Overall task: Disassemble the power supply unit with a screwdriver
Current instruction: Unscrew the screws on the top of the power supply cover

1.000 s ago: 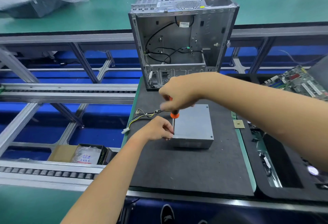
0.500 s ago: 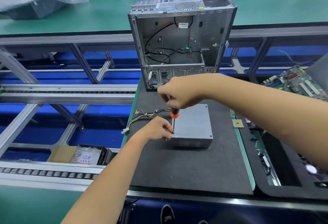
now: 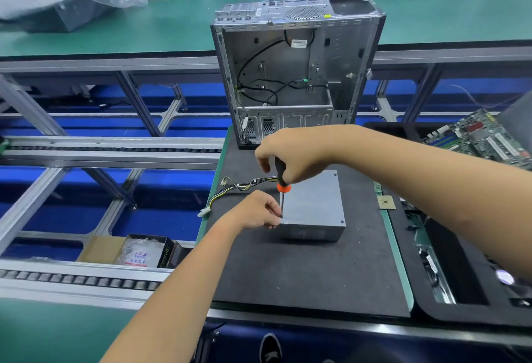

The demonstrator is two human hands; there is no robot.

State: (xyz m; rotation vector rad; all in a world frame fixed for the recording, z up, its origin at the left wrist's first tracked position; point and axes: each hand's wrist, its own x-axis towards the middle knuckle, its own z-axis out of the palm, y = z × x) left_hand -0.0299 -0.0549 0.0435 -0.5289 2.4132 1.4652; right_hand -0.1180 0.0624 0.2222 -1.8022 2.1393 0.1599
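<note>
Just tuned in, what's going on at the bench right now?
A person is unscrewing a grey power supply box that lies on a dark mat. The right hand grips a screwdriver upright, its tip on the screw at the box's near left corner. The left hand holds that corner, fingers by the tip. The lid is on; screws show at other corners. The box's wires trail left. An empty computer case stands behind.
</note>
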